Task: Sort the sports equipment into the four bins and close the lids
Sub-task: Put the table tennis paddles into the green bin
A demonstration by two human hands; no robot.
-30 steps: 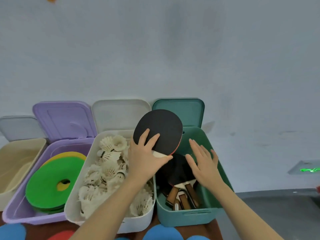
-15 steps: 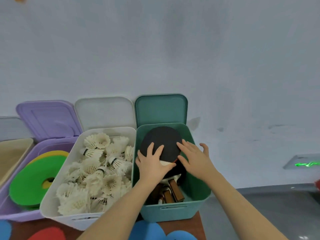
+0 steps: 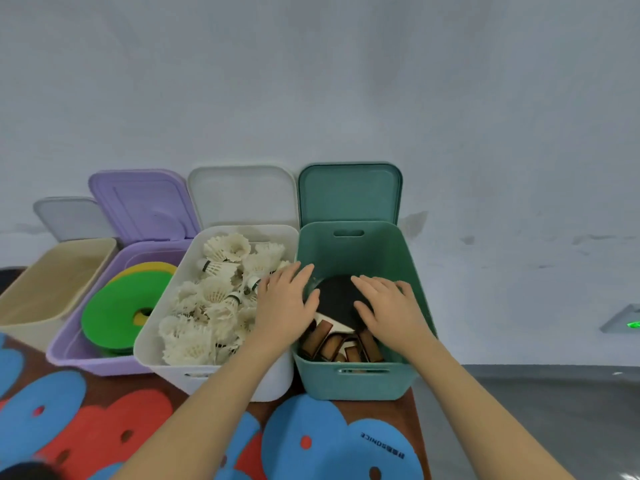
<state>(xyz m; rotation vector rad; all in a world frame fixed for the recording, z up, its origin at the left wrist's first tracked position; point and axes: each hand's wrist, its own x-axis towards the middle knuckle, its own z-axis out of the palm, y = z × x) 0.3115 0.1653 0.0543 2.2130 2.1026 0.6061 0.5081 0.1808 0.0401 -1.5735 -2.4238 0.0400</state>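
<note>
Bins stand in a row against the wall with every lid tipped back, so each kind can drop straight in: the beige bin (image 3: pixel 52 289) looks empty, the purple bin (image 3: pixel 104 358) holds flat discs (image 3: pixel 117 313), the white bin (image 3: pixel 214 375) shuttlecocks (image 3: pixel 211 299), the teal bin (image 3: pixel 349 379) paddles. More discs (image 3: pixel 332 441) lie unsorted on the table. Both hands lie flat with fingers spread, gripping nothing, the left hand (image 3: pixel 285 306) and right hand (image 3: pixel 388 308) pressing the black paddle (image 3: pixel 337 299) down, probably so the teal lid (image 3: pixel 349 195) can shut.
</note>
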